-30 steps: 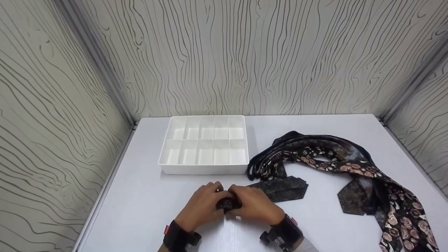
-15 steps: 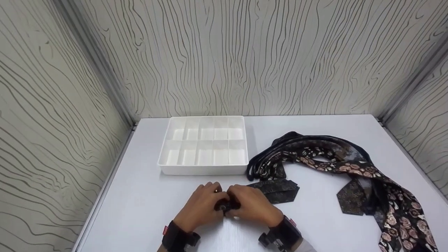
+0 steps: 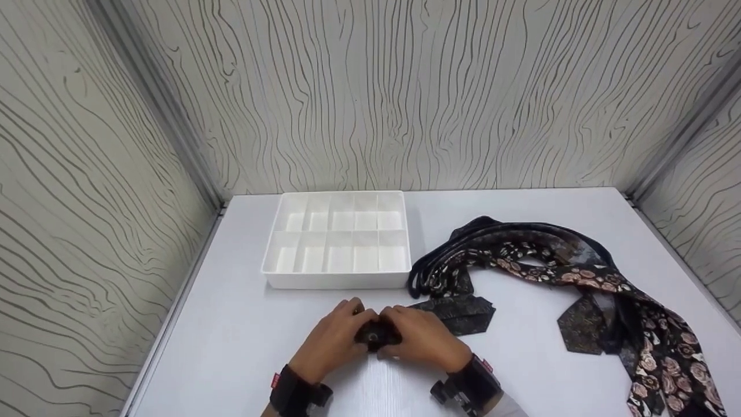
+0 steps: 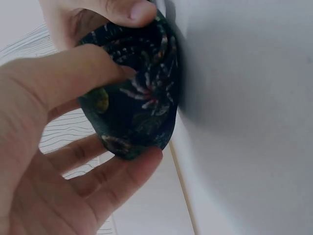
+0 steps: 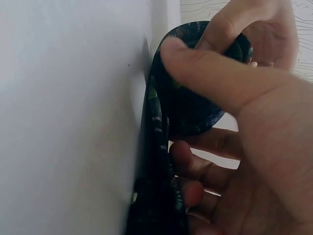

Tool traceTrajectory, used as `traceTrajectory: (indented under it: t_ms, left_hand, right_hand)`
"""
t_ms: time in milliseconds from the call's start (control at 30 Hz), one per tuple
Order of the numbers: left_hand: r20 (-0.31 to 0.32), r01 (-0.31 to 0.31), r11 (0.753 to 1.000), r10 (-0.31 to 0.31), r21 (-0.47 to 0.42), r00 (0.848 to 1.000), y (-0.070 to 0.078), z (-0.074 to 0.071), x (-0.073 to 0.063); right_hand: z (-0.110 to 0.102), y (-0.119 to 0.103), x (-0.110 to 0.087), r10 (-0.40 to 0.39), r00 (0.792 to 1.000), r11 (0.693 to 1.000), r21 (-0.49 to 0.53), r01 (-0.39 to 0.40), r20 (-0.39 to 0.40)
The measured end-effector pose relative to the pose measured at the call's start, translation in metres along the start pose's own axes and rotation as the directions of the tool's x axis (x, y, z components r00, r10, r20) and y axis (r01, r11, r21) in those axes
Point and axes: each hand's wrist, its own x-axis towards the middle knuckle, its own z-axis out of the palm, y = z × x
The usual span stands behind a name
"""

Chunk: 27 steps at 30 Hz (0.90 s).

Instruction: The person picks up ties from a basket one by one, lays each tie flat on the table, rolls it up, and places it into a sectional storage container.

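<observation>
A dark patterned necktie (image 3: 373,336) is partly wound into a roll near the front middle of the table. In the left wrist view the spiral of the rolled necktie (image 4: 142,93) faces the camera. My left hand (image 3: 331,343) grips its left side, thumb at the coil's centre and fingers curled beneath. From the right, my right hand (image 3: 427,341) holds the roll with its thumb (image 5: 215,73) across the coil. The necktie's unrolled length runs out under the right fingers, and its flat pointed end (image 3: 463,315) lies on the table.
A white tray (image 3: 338,281) divided into several compartments stands behind the hands. To the right lies a curved bundle of neckties (image 3: 532,234), including a floral one (image 3: 671,359) that reaches the front right. Patterned panels (image 3: 370,98) enclose the table (image 3: 231,324).
The pointed end slid left toward the hands in the first half second, then stayed put. The roll turned a little between the fingers, while both hands kept their place.
</observation>
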Motion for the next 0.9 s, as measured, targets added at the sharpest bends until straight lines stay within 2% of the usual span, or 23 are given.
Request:
traceTrajectory:
  t_ms: [133,267,433,600,800,900]
  left_hand:
    - [0.006,0.003,1.0,-0.003,-0.018,1.0,0.0017,0.0003,0.0007]
    - [-0.005,-0.037,0.999,0.037,-0.018,0.999,0.0013,0.0009,0.001]
    - [-0.038,-0.09,0.996,0.091,0.027,0.995,-0.0005,0.0006,0.0009]
    - [-0.025,-0.066,0.998,0.066,0.026,0.997,0.0006,0.0003,0.0008]
    - [-0.033,-0.072,0.996,0.074,0.048,0.997,-0.0006,-0.0003,0.0007]
    - [-0.04,-0.072,0.995,0.075,0.066,0.996,-0.0003,-0.0008,0.0008]
  right_hand:
    - [0.0012,0.0005,0.0015,-0.02,0.999,1.0,0.013,0.02,-0.038]
    - [0.0023,0.0026,0.0025,-0.04,0.997,0.999,-0.012,0.04,-0.068]
    - [0.0014,0.0037,0.002,-0.043,0.999,0.999,0.016,0.043,-0.027]
    - [0.0014,0.0046,0.0014,-0.074,0.996,0.997,-0.006,0.074,-0.047]
    - [-0.0025,0.0047,0.0008,0.012,0.999,0.993,0.116,-0.018,0.046]
    - [-0.0048,0.0044,0.0004,0.022,0.996,0.993,0.111,-0.031,0.082]
